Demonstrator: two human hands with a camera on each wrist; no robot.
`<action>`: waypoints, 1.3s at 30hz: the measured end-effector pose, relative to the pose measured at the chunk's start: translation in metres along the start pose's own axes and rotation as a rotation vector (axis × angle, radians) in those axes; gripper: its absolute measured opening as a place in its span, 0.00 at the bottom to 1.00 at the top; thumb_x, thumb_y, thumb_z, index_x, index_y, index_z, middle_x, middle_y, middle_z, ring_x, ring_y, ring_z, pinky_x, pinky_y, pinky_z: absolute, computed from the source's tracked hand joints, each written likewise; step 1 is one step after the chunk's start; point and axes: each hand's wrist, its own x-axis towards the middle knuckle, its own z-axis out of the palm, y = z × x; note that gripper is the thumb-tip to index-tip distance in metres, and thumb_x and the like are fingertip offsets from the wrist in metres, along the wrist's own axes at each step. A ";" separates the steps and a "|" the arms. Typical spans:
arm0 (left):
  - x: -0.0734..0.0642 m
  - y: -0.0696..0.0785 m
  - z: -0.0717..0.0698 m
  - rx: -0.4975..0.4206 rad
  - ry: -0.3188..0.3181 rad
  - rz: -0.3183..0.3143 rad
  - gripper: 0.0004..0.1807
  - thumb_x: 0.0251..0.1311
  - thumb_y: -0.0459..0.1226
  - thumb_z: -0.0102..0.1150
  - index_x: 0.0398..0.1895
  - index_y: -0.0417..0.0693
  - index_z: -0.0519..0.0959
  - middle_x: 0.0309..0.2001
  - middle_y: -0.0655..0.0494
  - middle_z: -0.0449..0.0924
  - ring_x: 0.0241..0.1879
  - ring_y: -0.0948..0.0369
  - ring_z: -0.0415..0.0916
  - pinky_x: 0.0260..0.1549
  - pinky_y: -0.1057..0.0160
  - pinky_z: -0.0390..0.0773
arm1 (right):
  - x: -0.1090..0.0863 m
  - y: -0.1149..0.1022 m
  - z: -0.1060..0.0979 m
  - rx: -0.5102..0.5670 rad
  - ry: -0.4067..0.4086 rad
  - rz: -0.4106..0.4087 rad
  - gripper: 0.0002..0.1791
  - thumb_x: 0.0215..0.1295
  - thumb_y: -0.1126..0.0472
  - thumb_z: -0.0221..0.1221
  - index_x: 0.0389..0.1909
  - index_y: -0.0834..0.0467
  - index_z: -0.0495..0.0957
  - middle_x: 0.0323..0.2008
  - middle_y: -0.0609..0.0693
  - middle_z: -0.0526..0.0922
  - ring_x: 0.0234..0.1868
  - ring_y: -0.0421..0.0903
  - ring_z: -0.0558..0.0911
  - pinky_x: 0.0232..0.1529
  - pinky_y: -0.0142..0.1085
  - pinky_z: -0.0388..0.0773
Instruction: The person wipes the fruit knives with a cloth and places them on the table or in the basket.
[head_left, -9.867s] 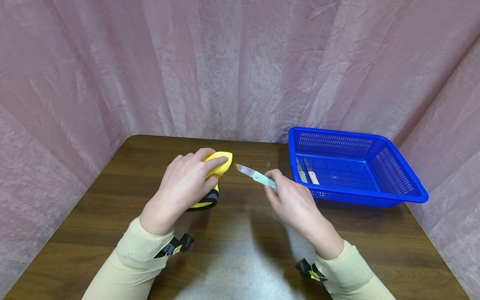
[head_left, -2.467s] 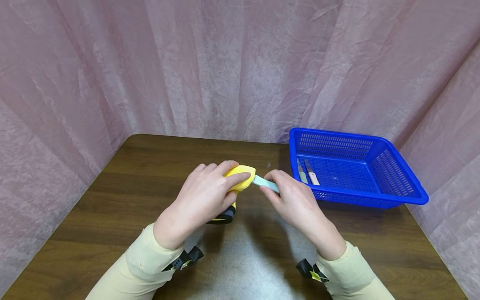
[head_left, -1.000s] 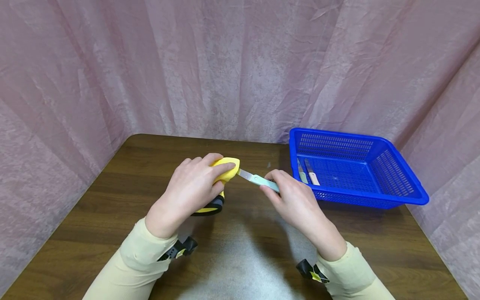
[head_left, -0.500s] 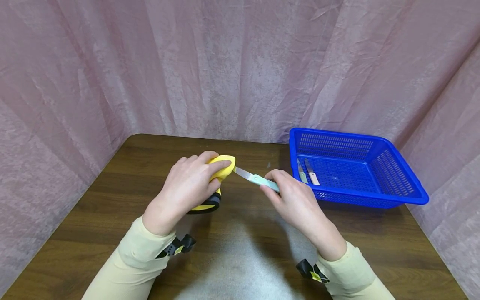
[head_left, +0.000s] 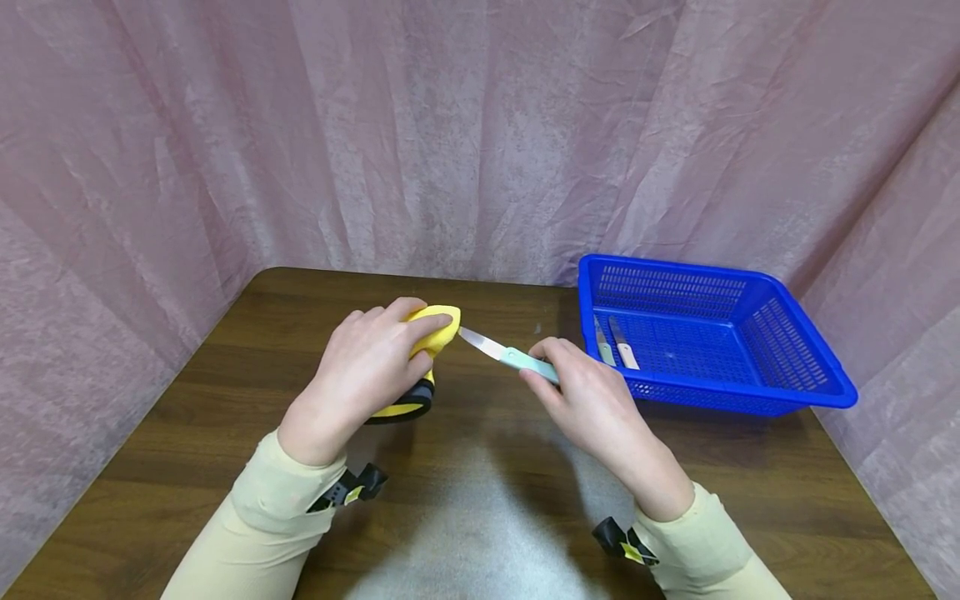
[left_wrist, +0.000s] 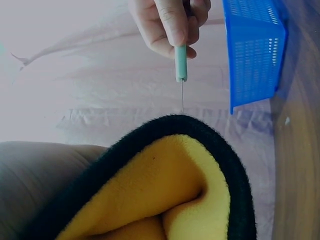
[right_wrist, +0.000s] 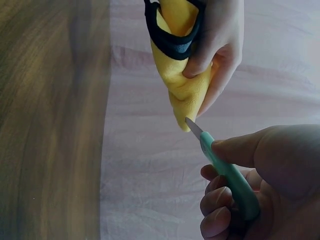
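In the head view my left hand grips a folded yellow cloth with a black and grey border, held above the table. My right hand holds a small knife by its mint-green handle, blade pointing left toward the cloth. The cloth's end is right at the blade tip; the right wrist view shows the tip of the knife against the cloth. In the left wrist view, the loose hem of the cloth fills the foreground and hides the blade's tip.
A blue plastic basket stands at the right rear of the brown wooden table. Inside, along its left side, lie a green-handled knife and a white-handled knife. Pink curtains hang behind and at both sides.
The left hand has drawn the cloth leftward along the blade to its tip, uncovering the blade that the cloth covered 2.5 seconds ago. My right hand has hardly moved.
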 end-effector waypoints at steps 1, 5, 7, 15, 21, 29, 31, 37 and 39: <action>0.000 0.000 0.000 0.001 -0.002 -0.004 0.28 0.63 0.34 0.69 0.67 0.61 0.87 0.63 0.48 0.84 0.38 0.45 0.84 0.41 0.46 0.79 | 0.000 0.000 0.000 0.001 0.000 0.000 0.07 0.77 0.55 0.69 0.46 0.54 0.84 0.33 0.44 0.78 0.29 0.44 0.75 0.29 0.45 0.75; 0.000 0.000 -0.002 0.001 -0.006 -0.018 0.29 0.63 0.34 0.69 0.68 0.61 0.87 0.64 0.48 0.84 0.38 0.46 0.83 0.40 0.47 0.78 | 0.000 0.001 -0.001 0.003 -0.002 0.005 0.07 0.77 0.55 0.69 0.46 0.54 0.84 0.32 0.44 0.78 0.29 0.44 0.75 0.29 0.45 0.75; 0.001 0.000 -0.002 0.002 -0.001 -0.020 0.29 0.63 0.34 0.69 0.69 0.61 0.87 0.64 0.48 0.83 0.37 0.46 0.83 0.39 0.48 0.78 | 0.000 0.001 0.000 0.003 -0.004 0.006 0.07 0.77 0.55 0.69 0.46 0.54 0.84 0.33 0.44 0.78 0.29 0.44 0.75 0.29 0.45 0.76; 0.001 0.002 -0.004 -0.007 0.038 -0.022 0.31 0.62 0.34 0.71 0.70 0.60 0.86 0.67 0.46 0.82 0.39 0.45 0.83 0.40 0.47 0.78 | 0.001 0.001 -0.001 0.008 -0.002 0.016 0.07 0.78 0.55 0.68 0.47 0.55 0.84 0.34 0.44 0.78 0.29 0.45 0.75 0.30 0.46 0.76; 0.001 0.002 -0.003 -0.022 0.054 -0.029 0.31 0.62 0.34 0.72 0.70 0.60 0.86 0.67 0.47 0.82 0.42 0.44 0.84 0.42 0.47 0.78 | 0.002 0.002 -0.003 0.001 0.005 0.023 0.08 0.78 0.56 0.68 0.48 0.55 0.84 0.35 0.46 0.79 0.31 0.45 0.75 0.29 0.45 0.75; -0.001 0.003 -0.002 -0.031 0.070 -0.013 0.31 0.62 0.35 0.73 0.70 0.60 0.86 0.66 0.47 0.82 0.41 0.44 0.84 0.42 0.47 0.78 | 0.004 0.003 -0.012 -0.041 0.007 0.037 0.08 0.78 0.54 0.68 0.48 0.54 0.84 0.39 0.46 0.82 0.35 0.46 0.79 0.41 0.51 0.73; -0.001 0.004 -0.002 -0.028 0.069 -0.008 0.31 0.62 0.35 0.74 0.70 0.60 0.86 0.66 0.47 0.82 0.41 0.44 0.84 0.42 0.47 0.78 | 0.004 0.004 -0.015 -0.047 0.003 0.044 0.08 0.79 0.54 0.68 0.48 0.53 0.84 0.39 0.46 0.83 0.35 0.46 0.78 0.42 0.53 0.72; -0.003 0.003 -0.003 -0.033 0.085 0.004 0.31 0.62 0.35 0.73 0.70 0.60 0.86 0.67 0.47 0.81 0.42 0.44 0.84 0.44 0.46 0.78 | 0.003 0.008 -0.023 -0.066 -0.001 0.049 0.07 0.79 0.56 0.67 0.49 0.55 0.84 0.38 0.47 0.81 0.33 0.48 0.77 0.35 0.50 0.75; -0.005 0.003 -0.003 -0.041 0.093 0.007 0.31 0.62 0.34 0.72 0.71 0.60 0.86 0.67 0.47 0.81 0.42 0.44 0.84 0.44 0.46 0.78 | 0.003 0.010 -0.025 -0.074 -0.002 0.048 0.07 0.79 0.56 0.67 0.49 0.55 0.84 0.37 0.47 0.81 0.33 0.48 0.77 0.32 0.49 0.76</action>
